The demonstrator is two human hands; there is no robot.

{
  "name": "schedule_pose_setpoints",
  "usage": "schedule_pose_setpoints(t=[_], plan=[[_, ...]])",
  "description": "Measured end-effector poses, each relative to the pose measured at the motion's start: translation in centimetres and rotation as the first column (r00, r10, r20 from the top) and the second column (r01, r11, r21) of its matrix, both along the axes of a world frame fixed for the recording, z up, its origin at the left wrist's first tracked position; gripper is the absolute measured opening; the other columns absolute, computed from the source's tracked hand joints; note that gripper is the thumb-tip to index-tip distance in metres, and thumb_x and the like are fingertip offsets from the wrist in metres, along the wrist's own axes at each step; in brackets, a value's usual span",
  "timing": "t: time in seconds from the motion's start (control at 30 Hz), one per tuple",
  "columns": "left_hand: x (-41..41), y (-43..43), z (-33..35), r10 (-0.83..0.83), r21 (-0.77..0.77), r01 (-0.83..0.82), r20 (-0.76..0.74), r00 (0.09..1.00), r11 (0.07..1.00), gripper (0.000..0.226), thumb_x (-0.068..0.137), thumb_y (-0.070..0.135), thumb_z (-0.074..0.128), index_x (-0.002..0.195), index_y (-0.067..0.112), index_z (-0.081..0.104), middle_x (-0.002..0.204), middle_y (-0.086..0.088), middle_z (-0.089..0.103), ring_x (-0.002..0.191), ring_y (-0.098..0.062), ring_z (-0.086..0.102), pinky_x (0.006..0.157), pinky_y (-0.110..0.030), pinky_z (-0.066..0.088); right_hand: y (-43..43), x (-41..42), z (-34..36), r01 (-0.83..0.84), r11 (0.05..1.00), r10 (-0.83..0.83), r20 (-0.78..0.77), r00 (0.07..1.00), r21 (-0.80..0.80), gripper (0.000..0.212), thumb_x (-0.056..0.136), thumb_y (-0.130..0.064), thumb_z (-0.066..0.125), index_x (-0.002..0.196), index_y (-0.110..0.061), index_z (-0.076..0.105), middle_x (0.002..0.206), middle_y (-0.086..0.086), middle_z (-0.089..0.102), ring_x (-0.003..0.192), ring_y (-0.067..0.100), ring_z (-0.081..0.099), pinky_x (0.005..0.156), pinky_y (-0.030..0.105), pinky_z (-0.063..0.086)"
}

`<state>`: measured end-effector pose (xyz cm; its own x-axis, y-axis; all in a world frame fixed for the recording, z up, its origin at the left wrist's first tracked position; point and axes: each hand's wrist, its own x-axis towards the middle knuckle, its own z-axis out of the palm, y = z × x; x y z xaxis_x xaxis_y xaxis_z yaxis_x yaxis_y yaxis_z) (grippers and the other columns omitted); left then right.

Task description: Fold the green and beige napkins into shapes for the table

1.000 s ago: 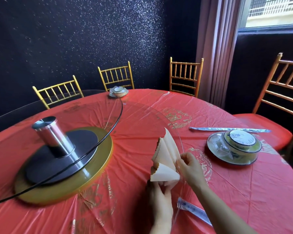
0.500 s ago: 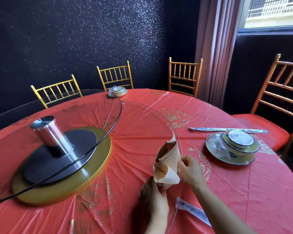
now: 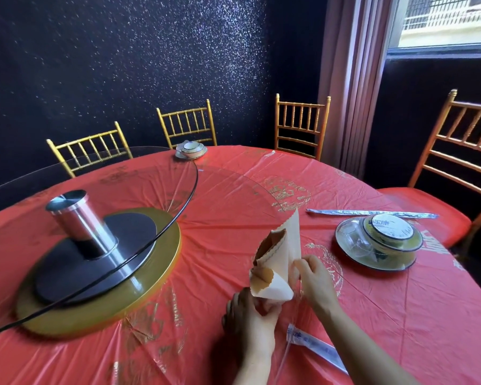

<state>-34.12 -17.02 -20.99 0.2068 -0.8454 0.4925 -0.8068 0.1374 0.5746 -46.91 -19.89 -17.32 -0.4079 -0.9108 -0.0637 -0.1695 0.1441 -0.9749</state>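
A beige napkin [image 3: 278, 262] with pinked edges stands upright above the red tablecloth, folded into a cone-like shape with its tip pointing up. My left hand [image 3: 250, 320] grips its lower end from below. My right hand [image 3: 314, 279] pinches its right edge near the middle. No green napkin shows in this view.
A wrapped place setting of plate and bowl [image 3: 378, 245] sits to the right, with a foil-wrapped chopstick packet [image 3: 372, 213] behind it. Another packet [image 3: 317, 348] lies under my right forearm. The glass turntable [image 3: 95, 232] on its gold base fills the left. A second setting [image 3: 190, 149] and gold chairs [image 3: 301, 125] stand at the far edge.
The napkin's upper flaps have been drawn together from a fanned spread into a narrower cone. Both hands kept hold, and my left hand slid slightly lower.
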Motion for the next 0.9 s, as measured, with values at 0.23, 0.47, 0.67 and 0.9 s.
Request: schedule_pose_setpoints(t=[0.23, 0.47, 0.67, 0.9], plan=[[-0.1, 0.2, 0.5, -0.027, 0.013, 0.027, -0.003, 1.000, 1.000, 0.045, 0.051, 0.065, 0.045, 0.074, 0.028, 0.034, 0.057, 0.006, 0.060, 0.055, -0.021, 0.063, 0.051, -0.026, 0.031, 0.2, -0.2, 0.0, -0.038, 0.998, 0.040, 0.050, 0.998, -0.041, 0.023, 0.085, -0.022, 0.050, 0.076, -0.002, 0.058, 0.069, 0.003, 0.055, 0.067, 0.019, 0.047, 0.056, 0.026, 0.036], [-0.4, 0.7, 0.4, -0.003, 0.104, 0.015, -0.113, 0.994, 0.994, 0.042, 0.048, 0.053, 0.064, 0.064, 0.029, 0.034, 0.059, 0.000, 0.061, 0.064, -0.030, 0.063, 0.059, -0.030, 0.032, 0.2, -0.5, -0.4, 0.018, 0.995, -0.004, 0.139, 0.990, -0.100, 0.066, 0.073, -0.070, 0.030, 0.089, -0.014, 0.062, 0.083, 0.001, 0.063, 0.076, 0.018, 0.056, 0.076, 0.036, 0.043], [-0.4, 0.7, 0.6, -0.055, 0.112, 0.062, -0.066, 0.996, 0.992, 0.036, 0.045, 0.060, 0.046, 0.063, 0.029, 0.042, 0.052, 0.006, 0.056, 0.052, -0.022, 0.062, 0.051, -0.025, 0.030, 0.0, -0.9, -1.2, -0.006, 0.996, 0.016, 0.108, 0.994, -0.090, 0.088, 0.062, -0.090, 0.026, 0.090, -0.015, 0.063, 0.089, 0.008, 0.067, 0.081, 0.024, 0.060, 0.079, 0.040, 0.047], [-0.1, 1.9, 0.9, -0.049, 0.132, 0.082, -0.239, 0.970, 0.988, 0.042, 0.040, 0.064, 0.047, 0.067, 0.033, 0.042, 0.057, 0.019, 0.042, 0.071, -0.029, 0.061, 0.063, -0.034, 0.037, 0.5, -1.6, 0.6, 0.064, 0.995, -0.043, 0.268, 0.963, -0.072, 0.070, 0.084, -0.066, 0.032, 0.110, -0.005, 0.055, 0.099, 0.011, 0.061, 0.078, 0.016, 0.057, 0.067, 0.030, 0.039]])
